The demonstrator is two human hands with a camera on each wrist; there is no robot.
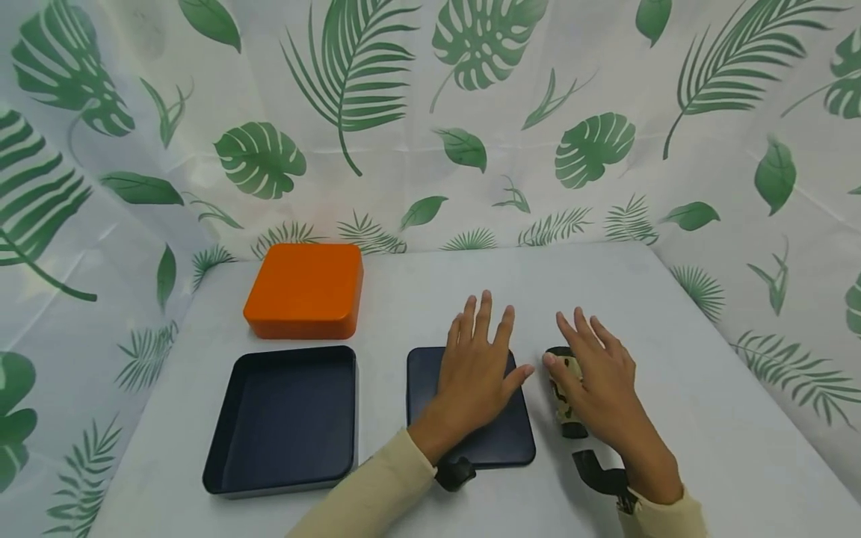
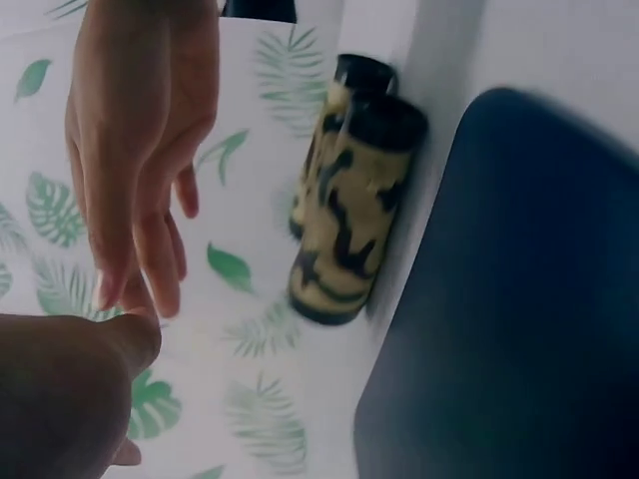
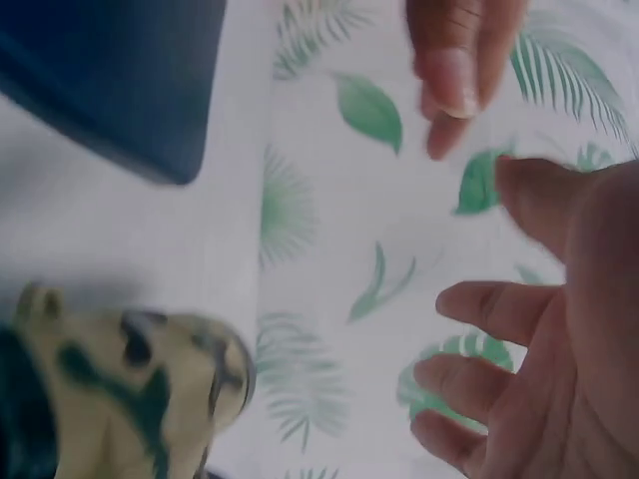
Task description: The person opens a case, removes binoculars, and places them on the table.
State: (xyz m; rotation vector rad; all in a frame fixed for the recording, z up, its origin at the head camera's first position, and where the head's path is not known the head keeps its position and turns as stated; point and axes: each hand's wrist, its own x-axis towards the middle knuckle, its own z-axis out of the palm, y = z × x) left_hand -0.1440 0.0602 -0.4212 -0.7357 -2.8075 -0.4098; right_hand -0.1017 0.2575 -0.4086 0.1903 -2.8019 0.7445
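Observation:
My left hand (image 1: 474, 373) is over a flat dark navy square panel (image 1: 501, 444) with rounded corners, fingers spread and holding nothing. To its right, my right hand (image 1: 599, 381) hovers over camouflage-patterned binoculars (image 1: 563, 407), partly covering them; its fingers are extended and apart from them. In the left wrist view the binoculars (image 2: 344, 220) show two tan tubes side by side with black ends, beside the navy panel (image 2: 519, 299). The right wrist view shows the binoculars (image 3: 150, 389) at lower left, with nothing in the right hand (image 3: 539, 369).
An open shallow navy box (image 1: 285, 426) stands at the left of the white table (image 1: 417, 299). Behind it is an orange box (image 1: 306, 288) with a smooth top. A leaf-printed cloth (image 1: 403, 149) borders the table at the back and sides.

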